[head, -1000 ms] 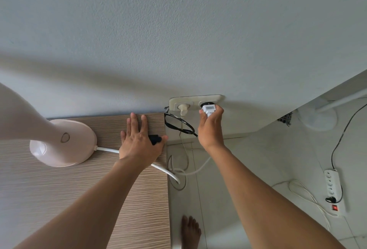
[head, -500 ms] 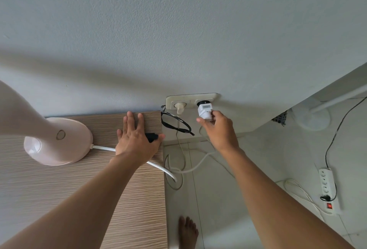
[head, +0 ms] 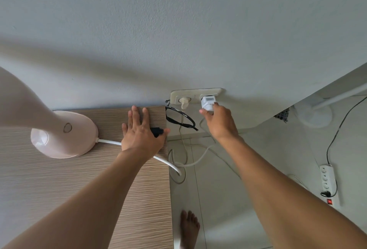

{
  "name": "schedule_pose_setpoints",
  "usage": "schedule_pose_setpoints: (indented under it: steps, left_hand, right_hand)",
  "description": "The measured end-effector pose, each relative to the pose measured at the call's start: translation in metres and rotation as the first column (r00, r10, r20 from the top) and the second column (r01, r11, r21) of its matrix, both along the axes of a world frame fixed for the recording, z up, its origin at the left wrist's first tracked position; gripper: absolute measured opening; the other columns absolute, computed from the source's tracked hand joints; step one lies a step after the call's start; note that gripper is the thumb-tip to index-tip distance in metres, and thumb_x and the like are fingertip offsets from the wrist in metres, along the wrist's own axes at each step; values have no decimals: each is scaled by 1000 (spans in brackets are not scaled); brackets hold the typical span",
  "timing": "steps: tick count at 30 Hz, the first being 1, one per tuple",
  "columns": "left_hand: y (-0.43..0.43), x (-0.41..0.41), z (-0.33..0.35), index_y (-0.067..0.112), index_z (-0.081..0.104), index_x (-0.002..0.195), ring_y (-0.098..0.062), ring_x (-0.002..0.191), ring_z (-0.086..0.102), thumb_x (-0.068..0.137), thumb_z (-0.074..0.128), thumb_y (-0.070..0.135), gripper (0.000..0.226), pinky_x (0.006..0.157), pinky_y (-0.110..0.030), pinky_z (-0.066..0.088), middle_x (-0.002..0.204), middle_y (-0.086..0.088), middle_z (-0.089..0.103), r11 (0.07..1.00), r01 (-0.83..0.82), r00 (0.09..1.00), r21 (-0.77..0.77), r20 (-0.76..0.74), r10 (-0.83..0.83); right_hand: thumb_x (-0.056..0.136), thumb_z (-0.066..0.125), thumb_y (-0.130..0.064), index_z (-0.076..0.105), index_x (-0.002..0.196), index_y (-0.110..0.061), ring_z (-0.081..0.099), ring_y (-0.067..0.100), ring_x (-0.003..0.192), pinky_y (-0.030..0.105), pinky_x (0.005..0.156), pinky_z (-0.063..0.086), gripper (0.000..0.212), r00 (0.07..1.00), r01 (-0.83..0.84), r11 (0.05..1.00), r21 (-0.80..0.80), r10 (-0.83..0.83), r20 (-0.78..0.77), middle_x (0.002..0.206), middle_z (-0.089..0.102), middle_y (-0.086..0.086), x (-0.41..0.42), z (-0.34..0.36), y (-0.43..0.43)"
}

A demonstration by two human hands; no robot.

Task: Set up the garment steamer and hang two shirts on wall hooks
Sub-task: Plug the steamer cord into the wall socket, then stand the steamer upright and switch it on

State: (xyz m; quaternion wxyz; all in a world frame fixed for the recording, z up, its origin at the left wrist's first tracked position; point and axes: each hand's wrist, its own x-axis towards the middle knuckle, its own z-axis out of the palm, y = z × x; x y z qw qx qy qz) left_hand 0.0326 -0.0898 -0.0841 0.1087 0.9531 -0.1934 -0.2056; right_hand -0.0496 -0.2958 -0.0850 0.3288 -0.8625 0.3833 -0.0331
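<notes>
A pale pink garment steamer [head: 59, 129] stands on the wooden table top [head: 59, 189] at the left. Its white cord [head: 168, 164] runs across the table and drops off the right edge. My left hand [head: 142, 135] lies flat on the table over the cord, fingers straight, with a small black object [head: 156, 131] beside the thumb. My right hand [head: 218, 121] pinches the white plug [head: 207, 103] at the right socket of the wall outlet [head: 195, 95]. No shirts or hooks are in view.
A cream plug [head: 183, 102] sits in the outlet's left socket. A black cable loop [head: 179, 119] hangs by the table corner. A power strip [head: 328, 183] with a red switch lies on the tiled floor at right, near a white fan base [head: 315, 114]. My bare foot [head: 189, 229] stands below.
My right hand drew the white plug a little down and away from the outlet, then brought it back up against the right socket. My left hand stayed flat on the table.
</notes>
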Motion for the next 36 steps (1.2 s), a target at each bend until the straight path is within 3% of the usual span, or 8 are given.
schedule_pose_setpoints:
  steps: [4, 7, 10, 17, 20, 25, 31, 36]
  left_hand:
    - [0, 2, -3, 18, -9, 152, -22, 144, -20, 83, 37, 73, 100, 116, -41, -6, 158, -8, -22, 1000, -8, 1000, -4, -6, 8]
    - [0, 2, -2, 17, -7, 152, -21, 145, -18, 84, 38, 72, 99, 116, -41, -5, 159, -7, -20, 1000, -16, 1000, -17, -11, 16]
    - [13, -7, 6, 19, 20, 151, -25, 145, 12, 88, 44, 62, 79, 114, -42, 21, 161, -2, 8, 980, -79, 997, -180, 9, 82]
    - [99, -39, 27, 11, 68, 106, -27, 101, 62, 89, 64, 29, 26, 87, -41, 49, 105, -5, 68, 861, -21, 910, -507, 348, 227]
    - [125, -36, 40, 15, 63, 87, -24, 85, 59, 87, 59, 39, 24, 73, -42, 49, 89, 0, 64, 783, -166, 829, -599, 345, 440]
    - [137, -9, 48, 18, 38, 128, -22, 122, 40, 67, 69, 66, 84, 93, -37, 39, 130, -4, 40, 536, -567, 681, -625, 9, 732]
    - [128, 17, 48, 21, 45, 132, -20, 124, 41, 67, 77, 50, 78, 96, -42, 43, 135, 0, 42, 464, -572, 647, -676, -24, 762]
    - [144, 23, 51, 20, 51, 118, -18, 105, 51, 63, 79, 42, 66, 81, -32, 46, 118, 2, 50, 554, -504, 738, -663, 3, 675]
  right_hand:
    - [93, 61, -38, 57, 90, -10, 56, 27, 79, 30, 65, 38, 29, 999, 31, 999, 22, -31, -9, 95, 67, 14, 1, 2, 2]
    - [92, 60, -40, 54, 122, -6, 55, 34, 109, 35, 72, 43, 46, 991, 131, 990, -44, -132, -22, 120, 59, 17, 3, 13, 12]
    - [92, 61, -36, 42, 139, -8, 44, 32, 124, 42, 84, 47, 59, 971, 220, 957, -189, -196, 140, 133, 45, 15, -8, 25, 51]
    - [98, 53, -27, 57, 130, -16, 54, 16, 115, 38, 83, 52, 34, 922, -323, 940, -109, 338, 187, 132, 51, -1, -7, 20, 148]
    - [98, 51, -36, 52, 138, -20, 37, 22, 136, 38, 100, 46, 44, 927, -364, 915, -172, 374, 27, 150, 35, 5, -4, 6, 178]
    - [98, 46, -44, 45, 144, -27, 11, 29, 148, 47, 112, 31, 49, 940, -340, 911, -234, 328, -91, 158, 20, 12, -3, -5, 194]
    - [97, 34, -58, 37, 145, -36, 0, 24, 149, 44, 117, 25, 54, 922, -379, 906, -186, 354, -155, 161, 10, 6, -5, -6, 190]
    - [98, 34, -55, 48, 139, -31, 12, 27, 148, 46, 113, 28, 50, 926, -373, 906, -203, 348, -149, 159, 20, 8, -2, 3, 191]
